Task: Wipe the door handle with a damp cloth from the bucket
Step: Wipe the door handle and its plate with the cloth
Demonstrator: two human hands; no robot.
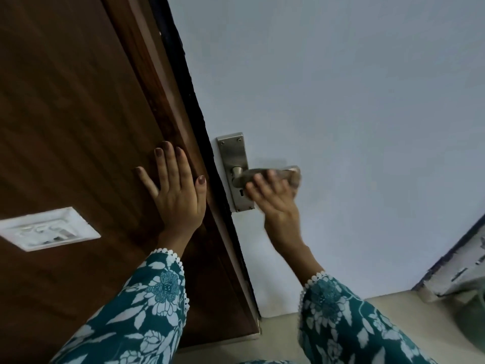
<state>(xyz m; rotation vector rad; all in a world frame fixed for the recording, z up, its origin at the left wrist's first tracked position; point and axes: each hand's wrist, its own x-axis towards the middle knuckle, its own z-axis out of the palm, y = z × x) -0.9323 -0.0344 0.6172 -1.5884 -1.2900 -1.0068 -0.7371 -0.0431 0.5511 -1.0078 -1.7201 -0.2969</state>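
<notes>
A brushed-metal lever door handle (245, 176) sits on a tall metal backplate (232, 156) with a keyhole, fixed to a pale blue-white door (341, 101). My right hand (273, 195) is blurred and lies over the lever from below. It presses a small greyish cloth (294, 176) against the lever's far end, and most of the cloth is hidden behind my fingers. My left hand (175, 190) rests flat, fingers spread, on the dark brown wooden frame (168, 122) just left of the door's edge. The bucket is out of view.
A white switch plate (49, 228) is set into the brown wooden panel at the left. Beige floor (393, 306) shows below the door. A worn, peeling white frame edge (459, 271) stands at the lower right. Teal floral sleeves cover both forearms.
</notes>
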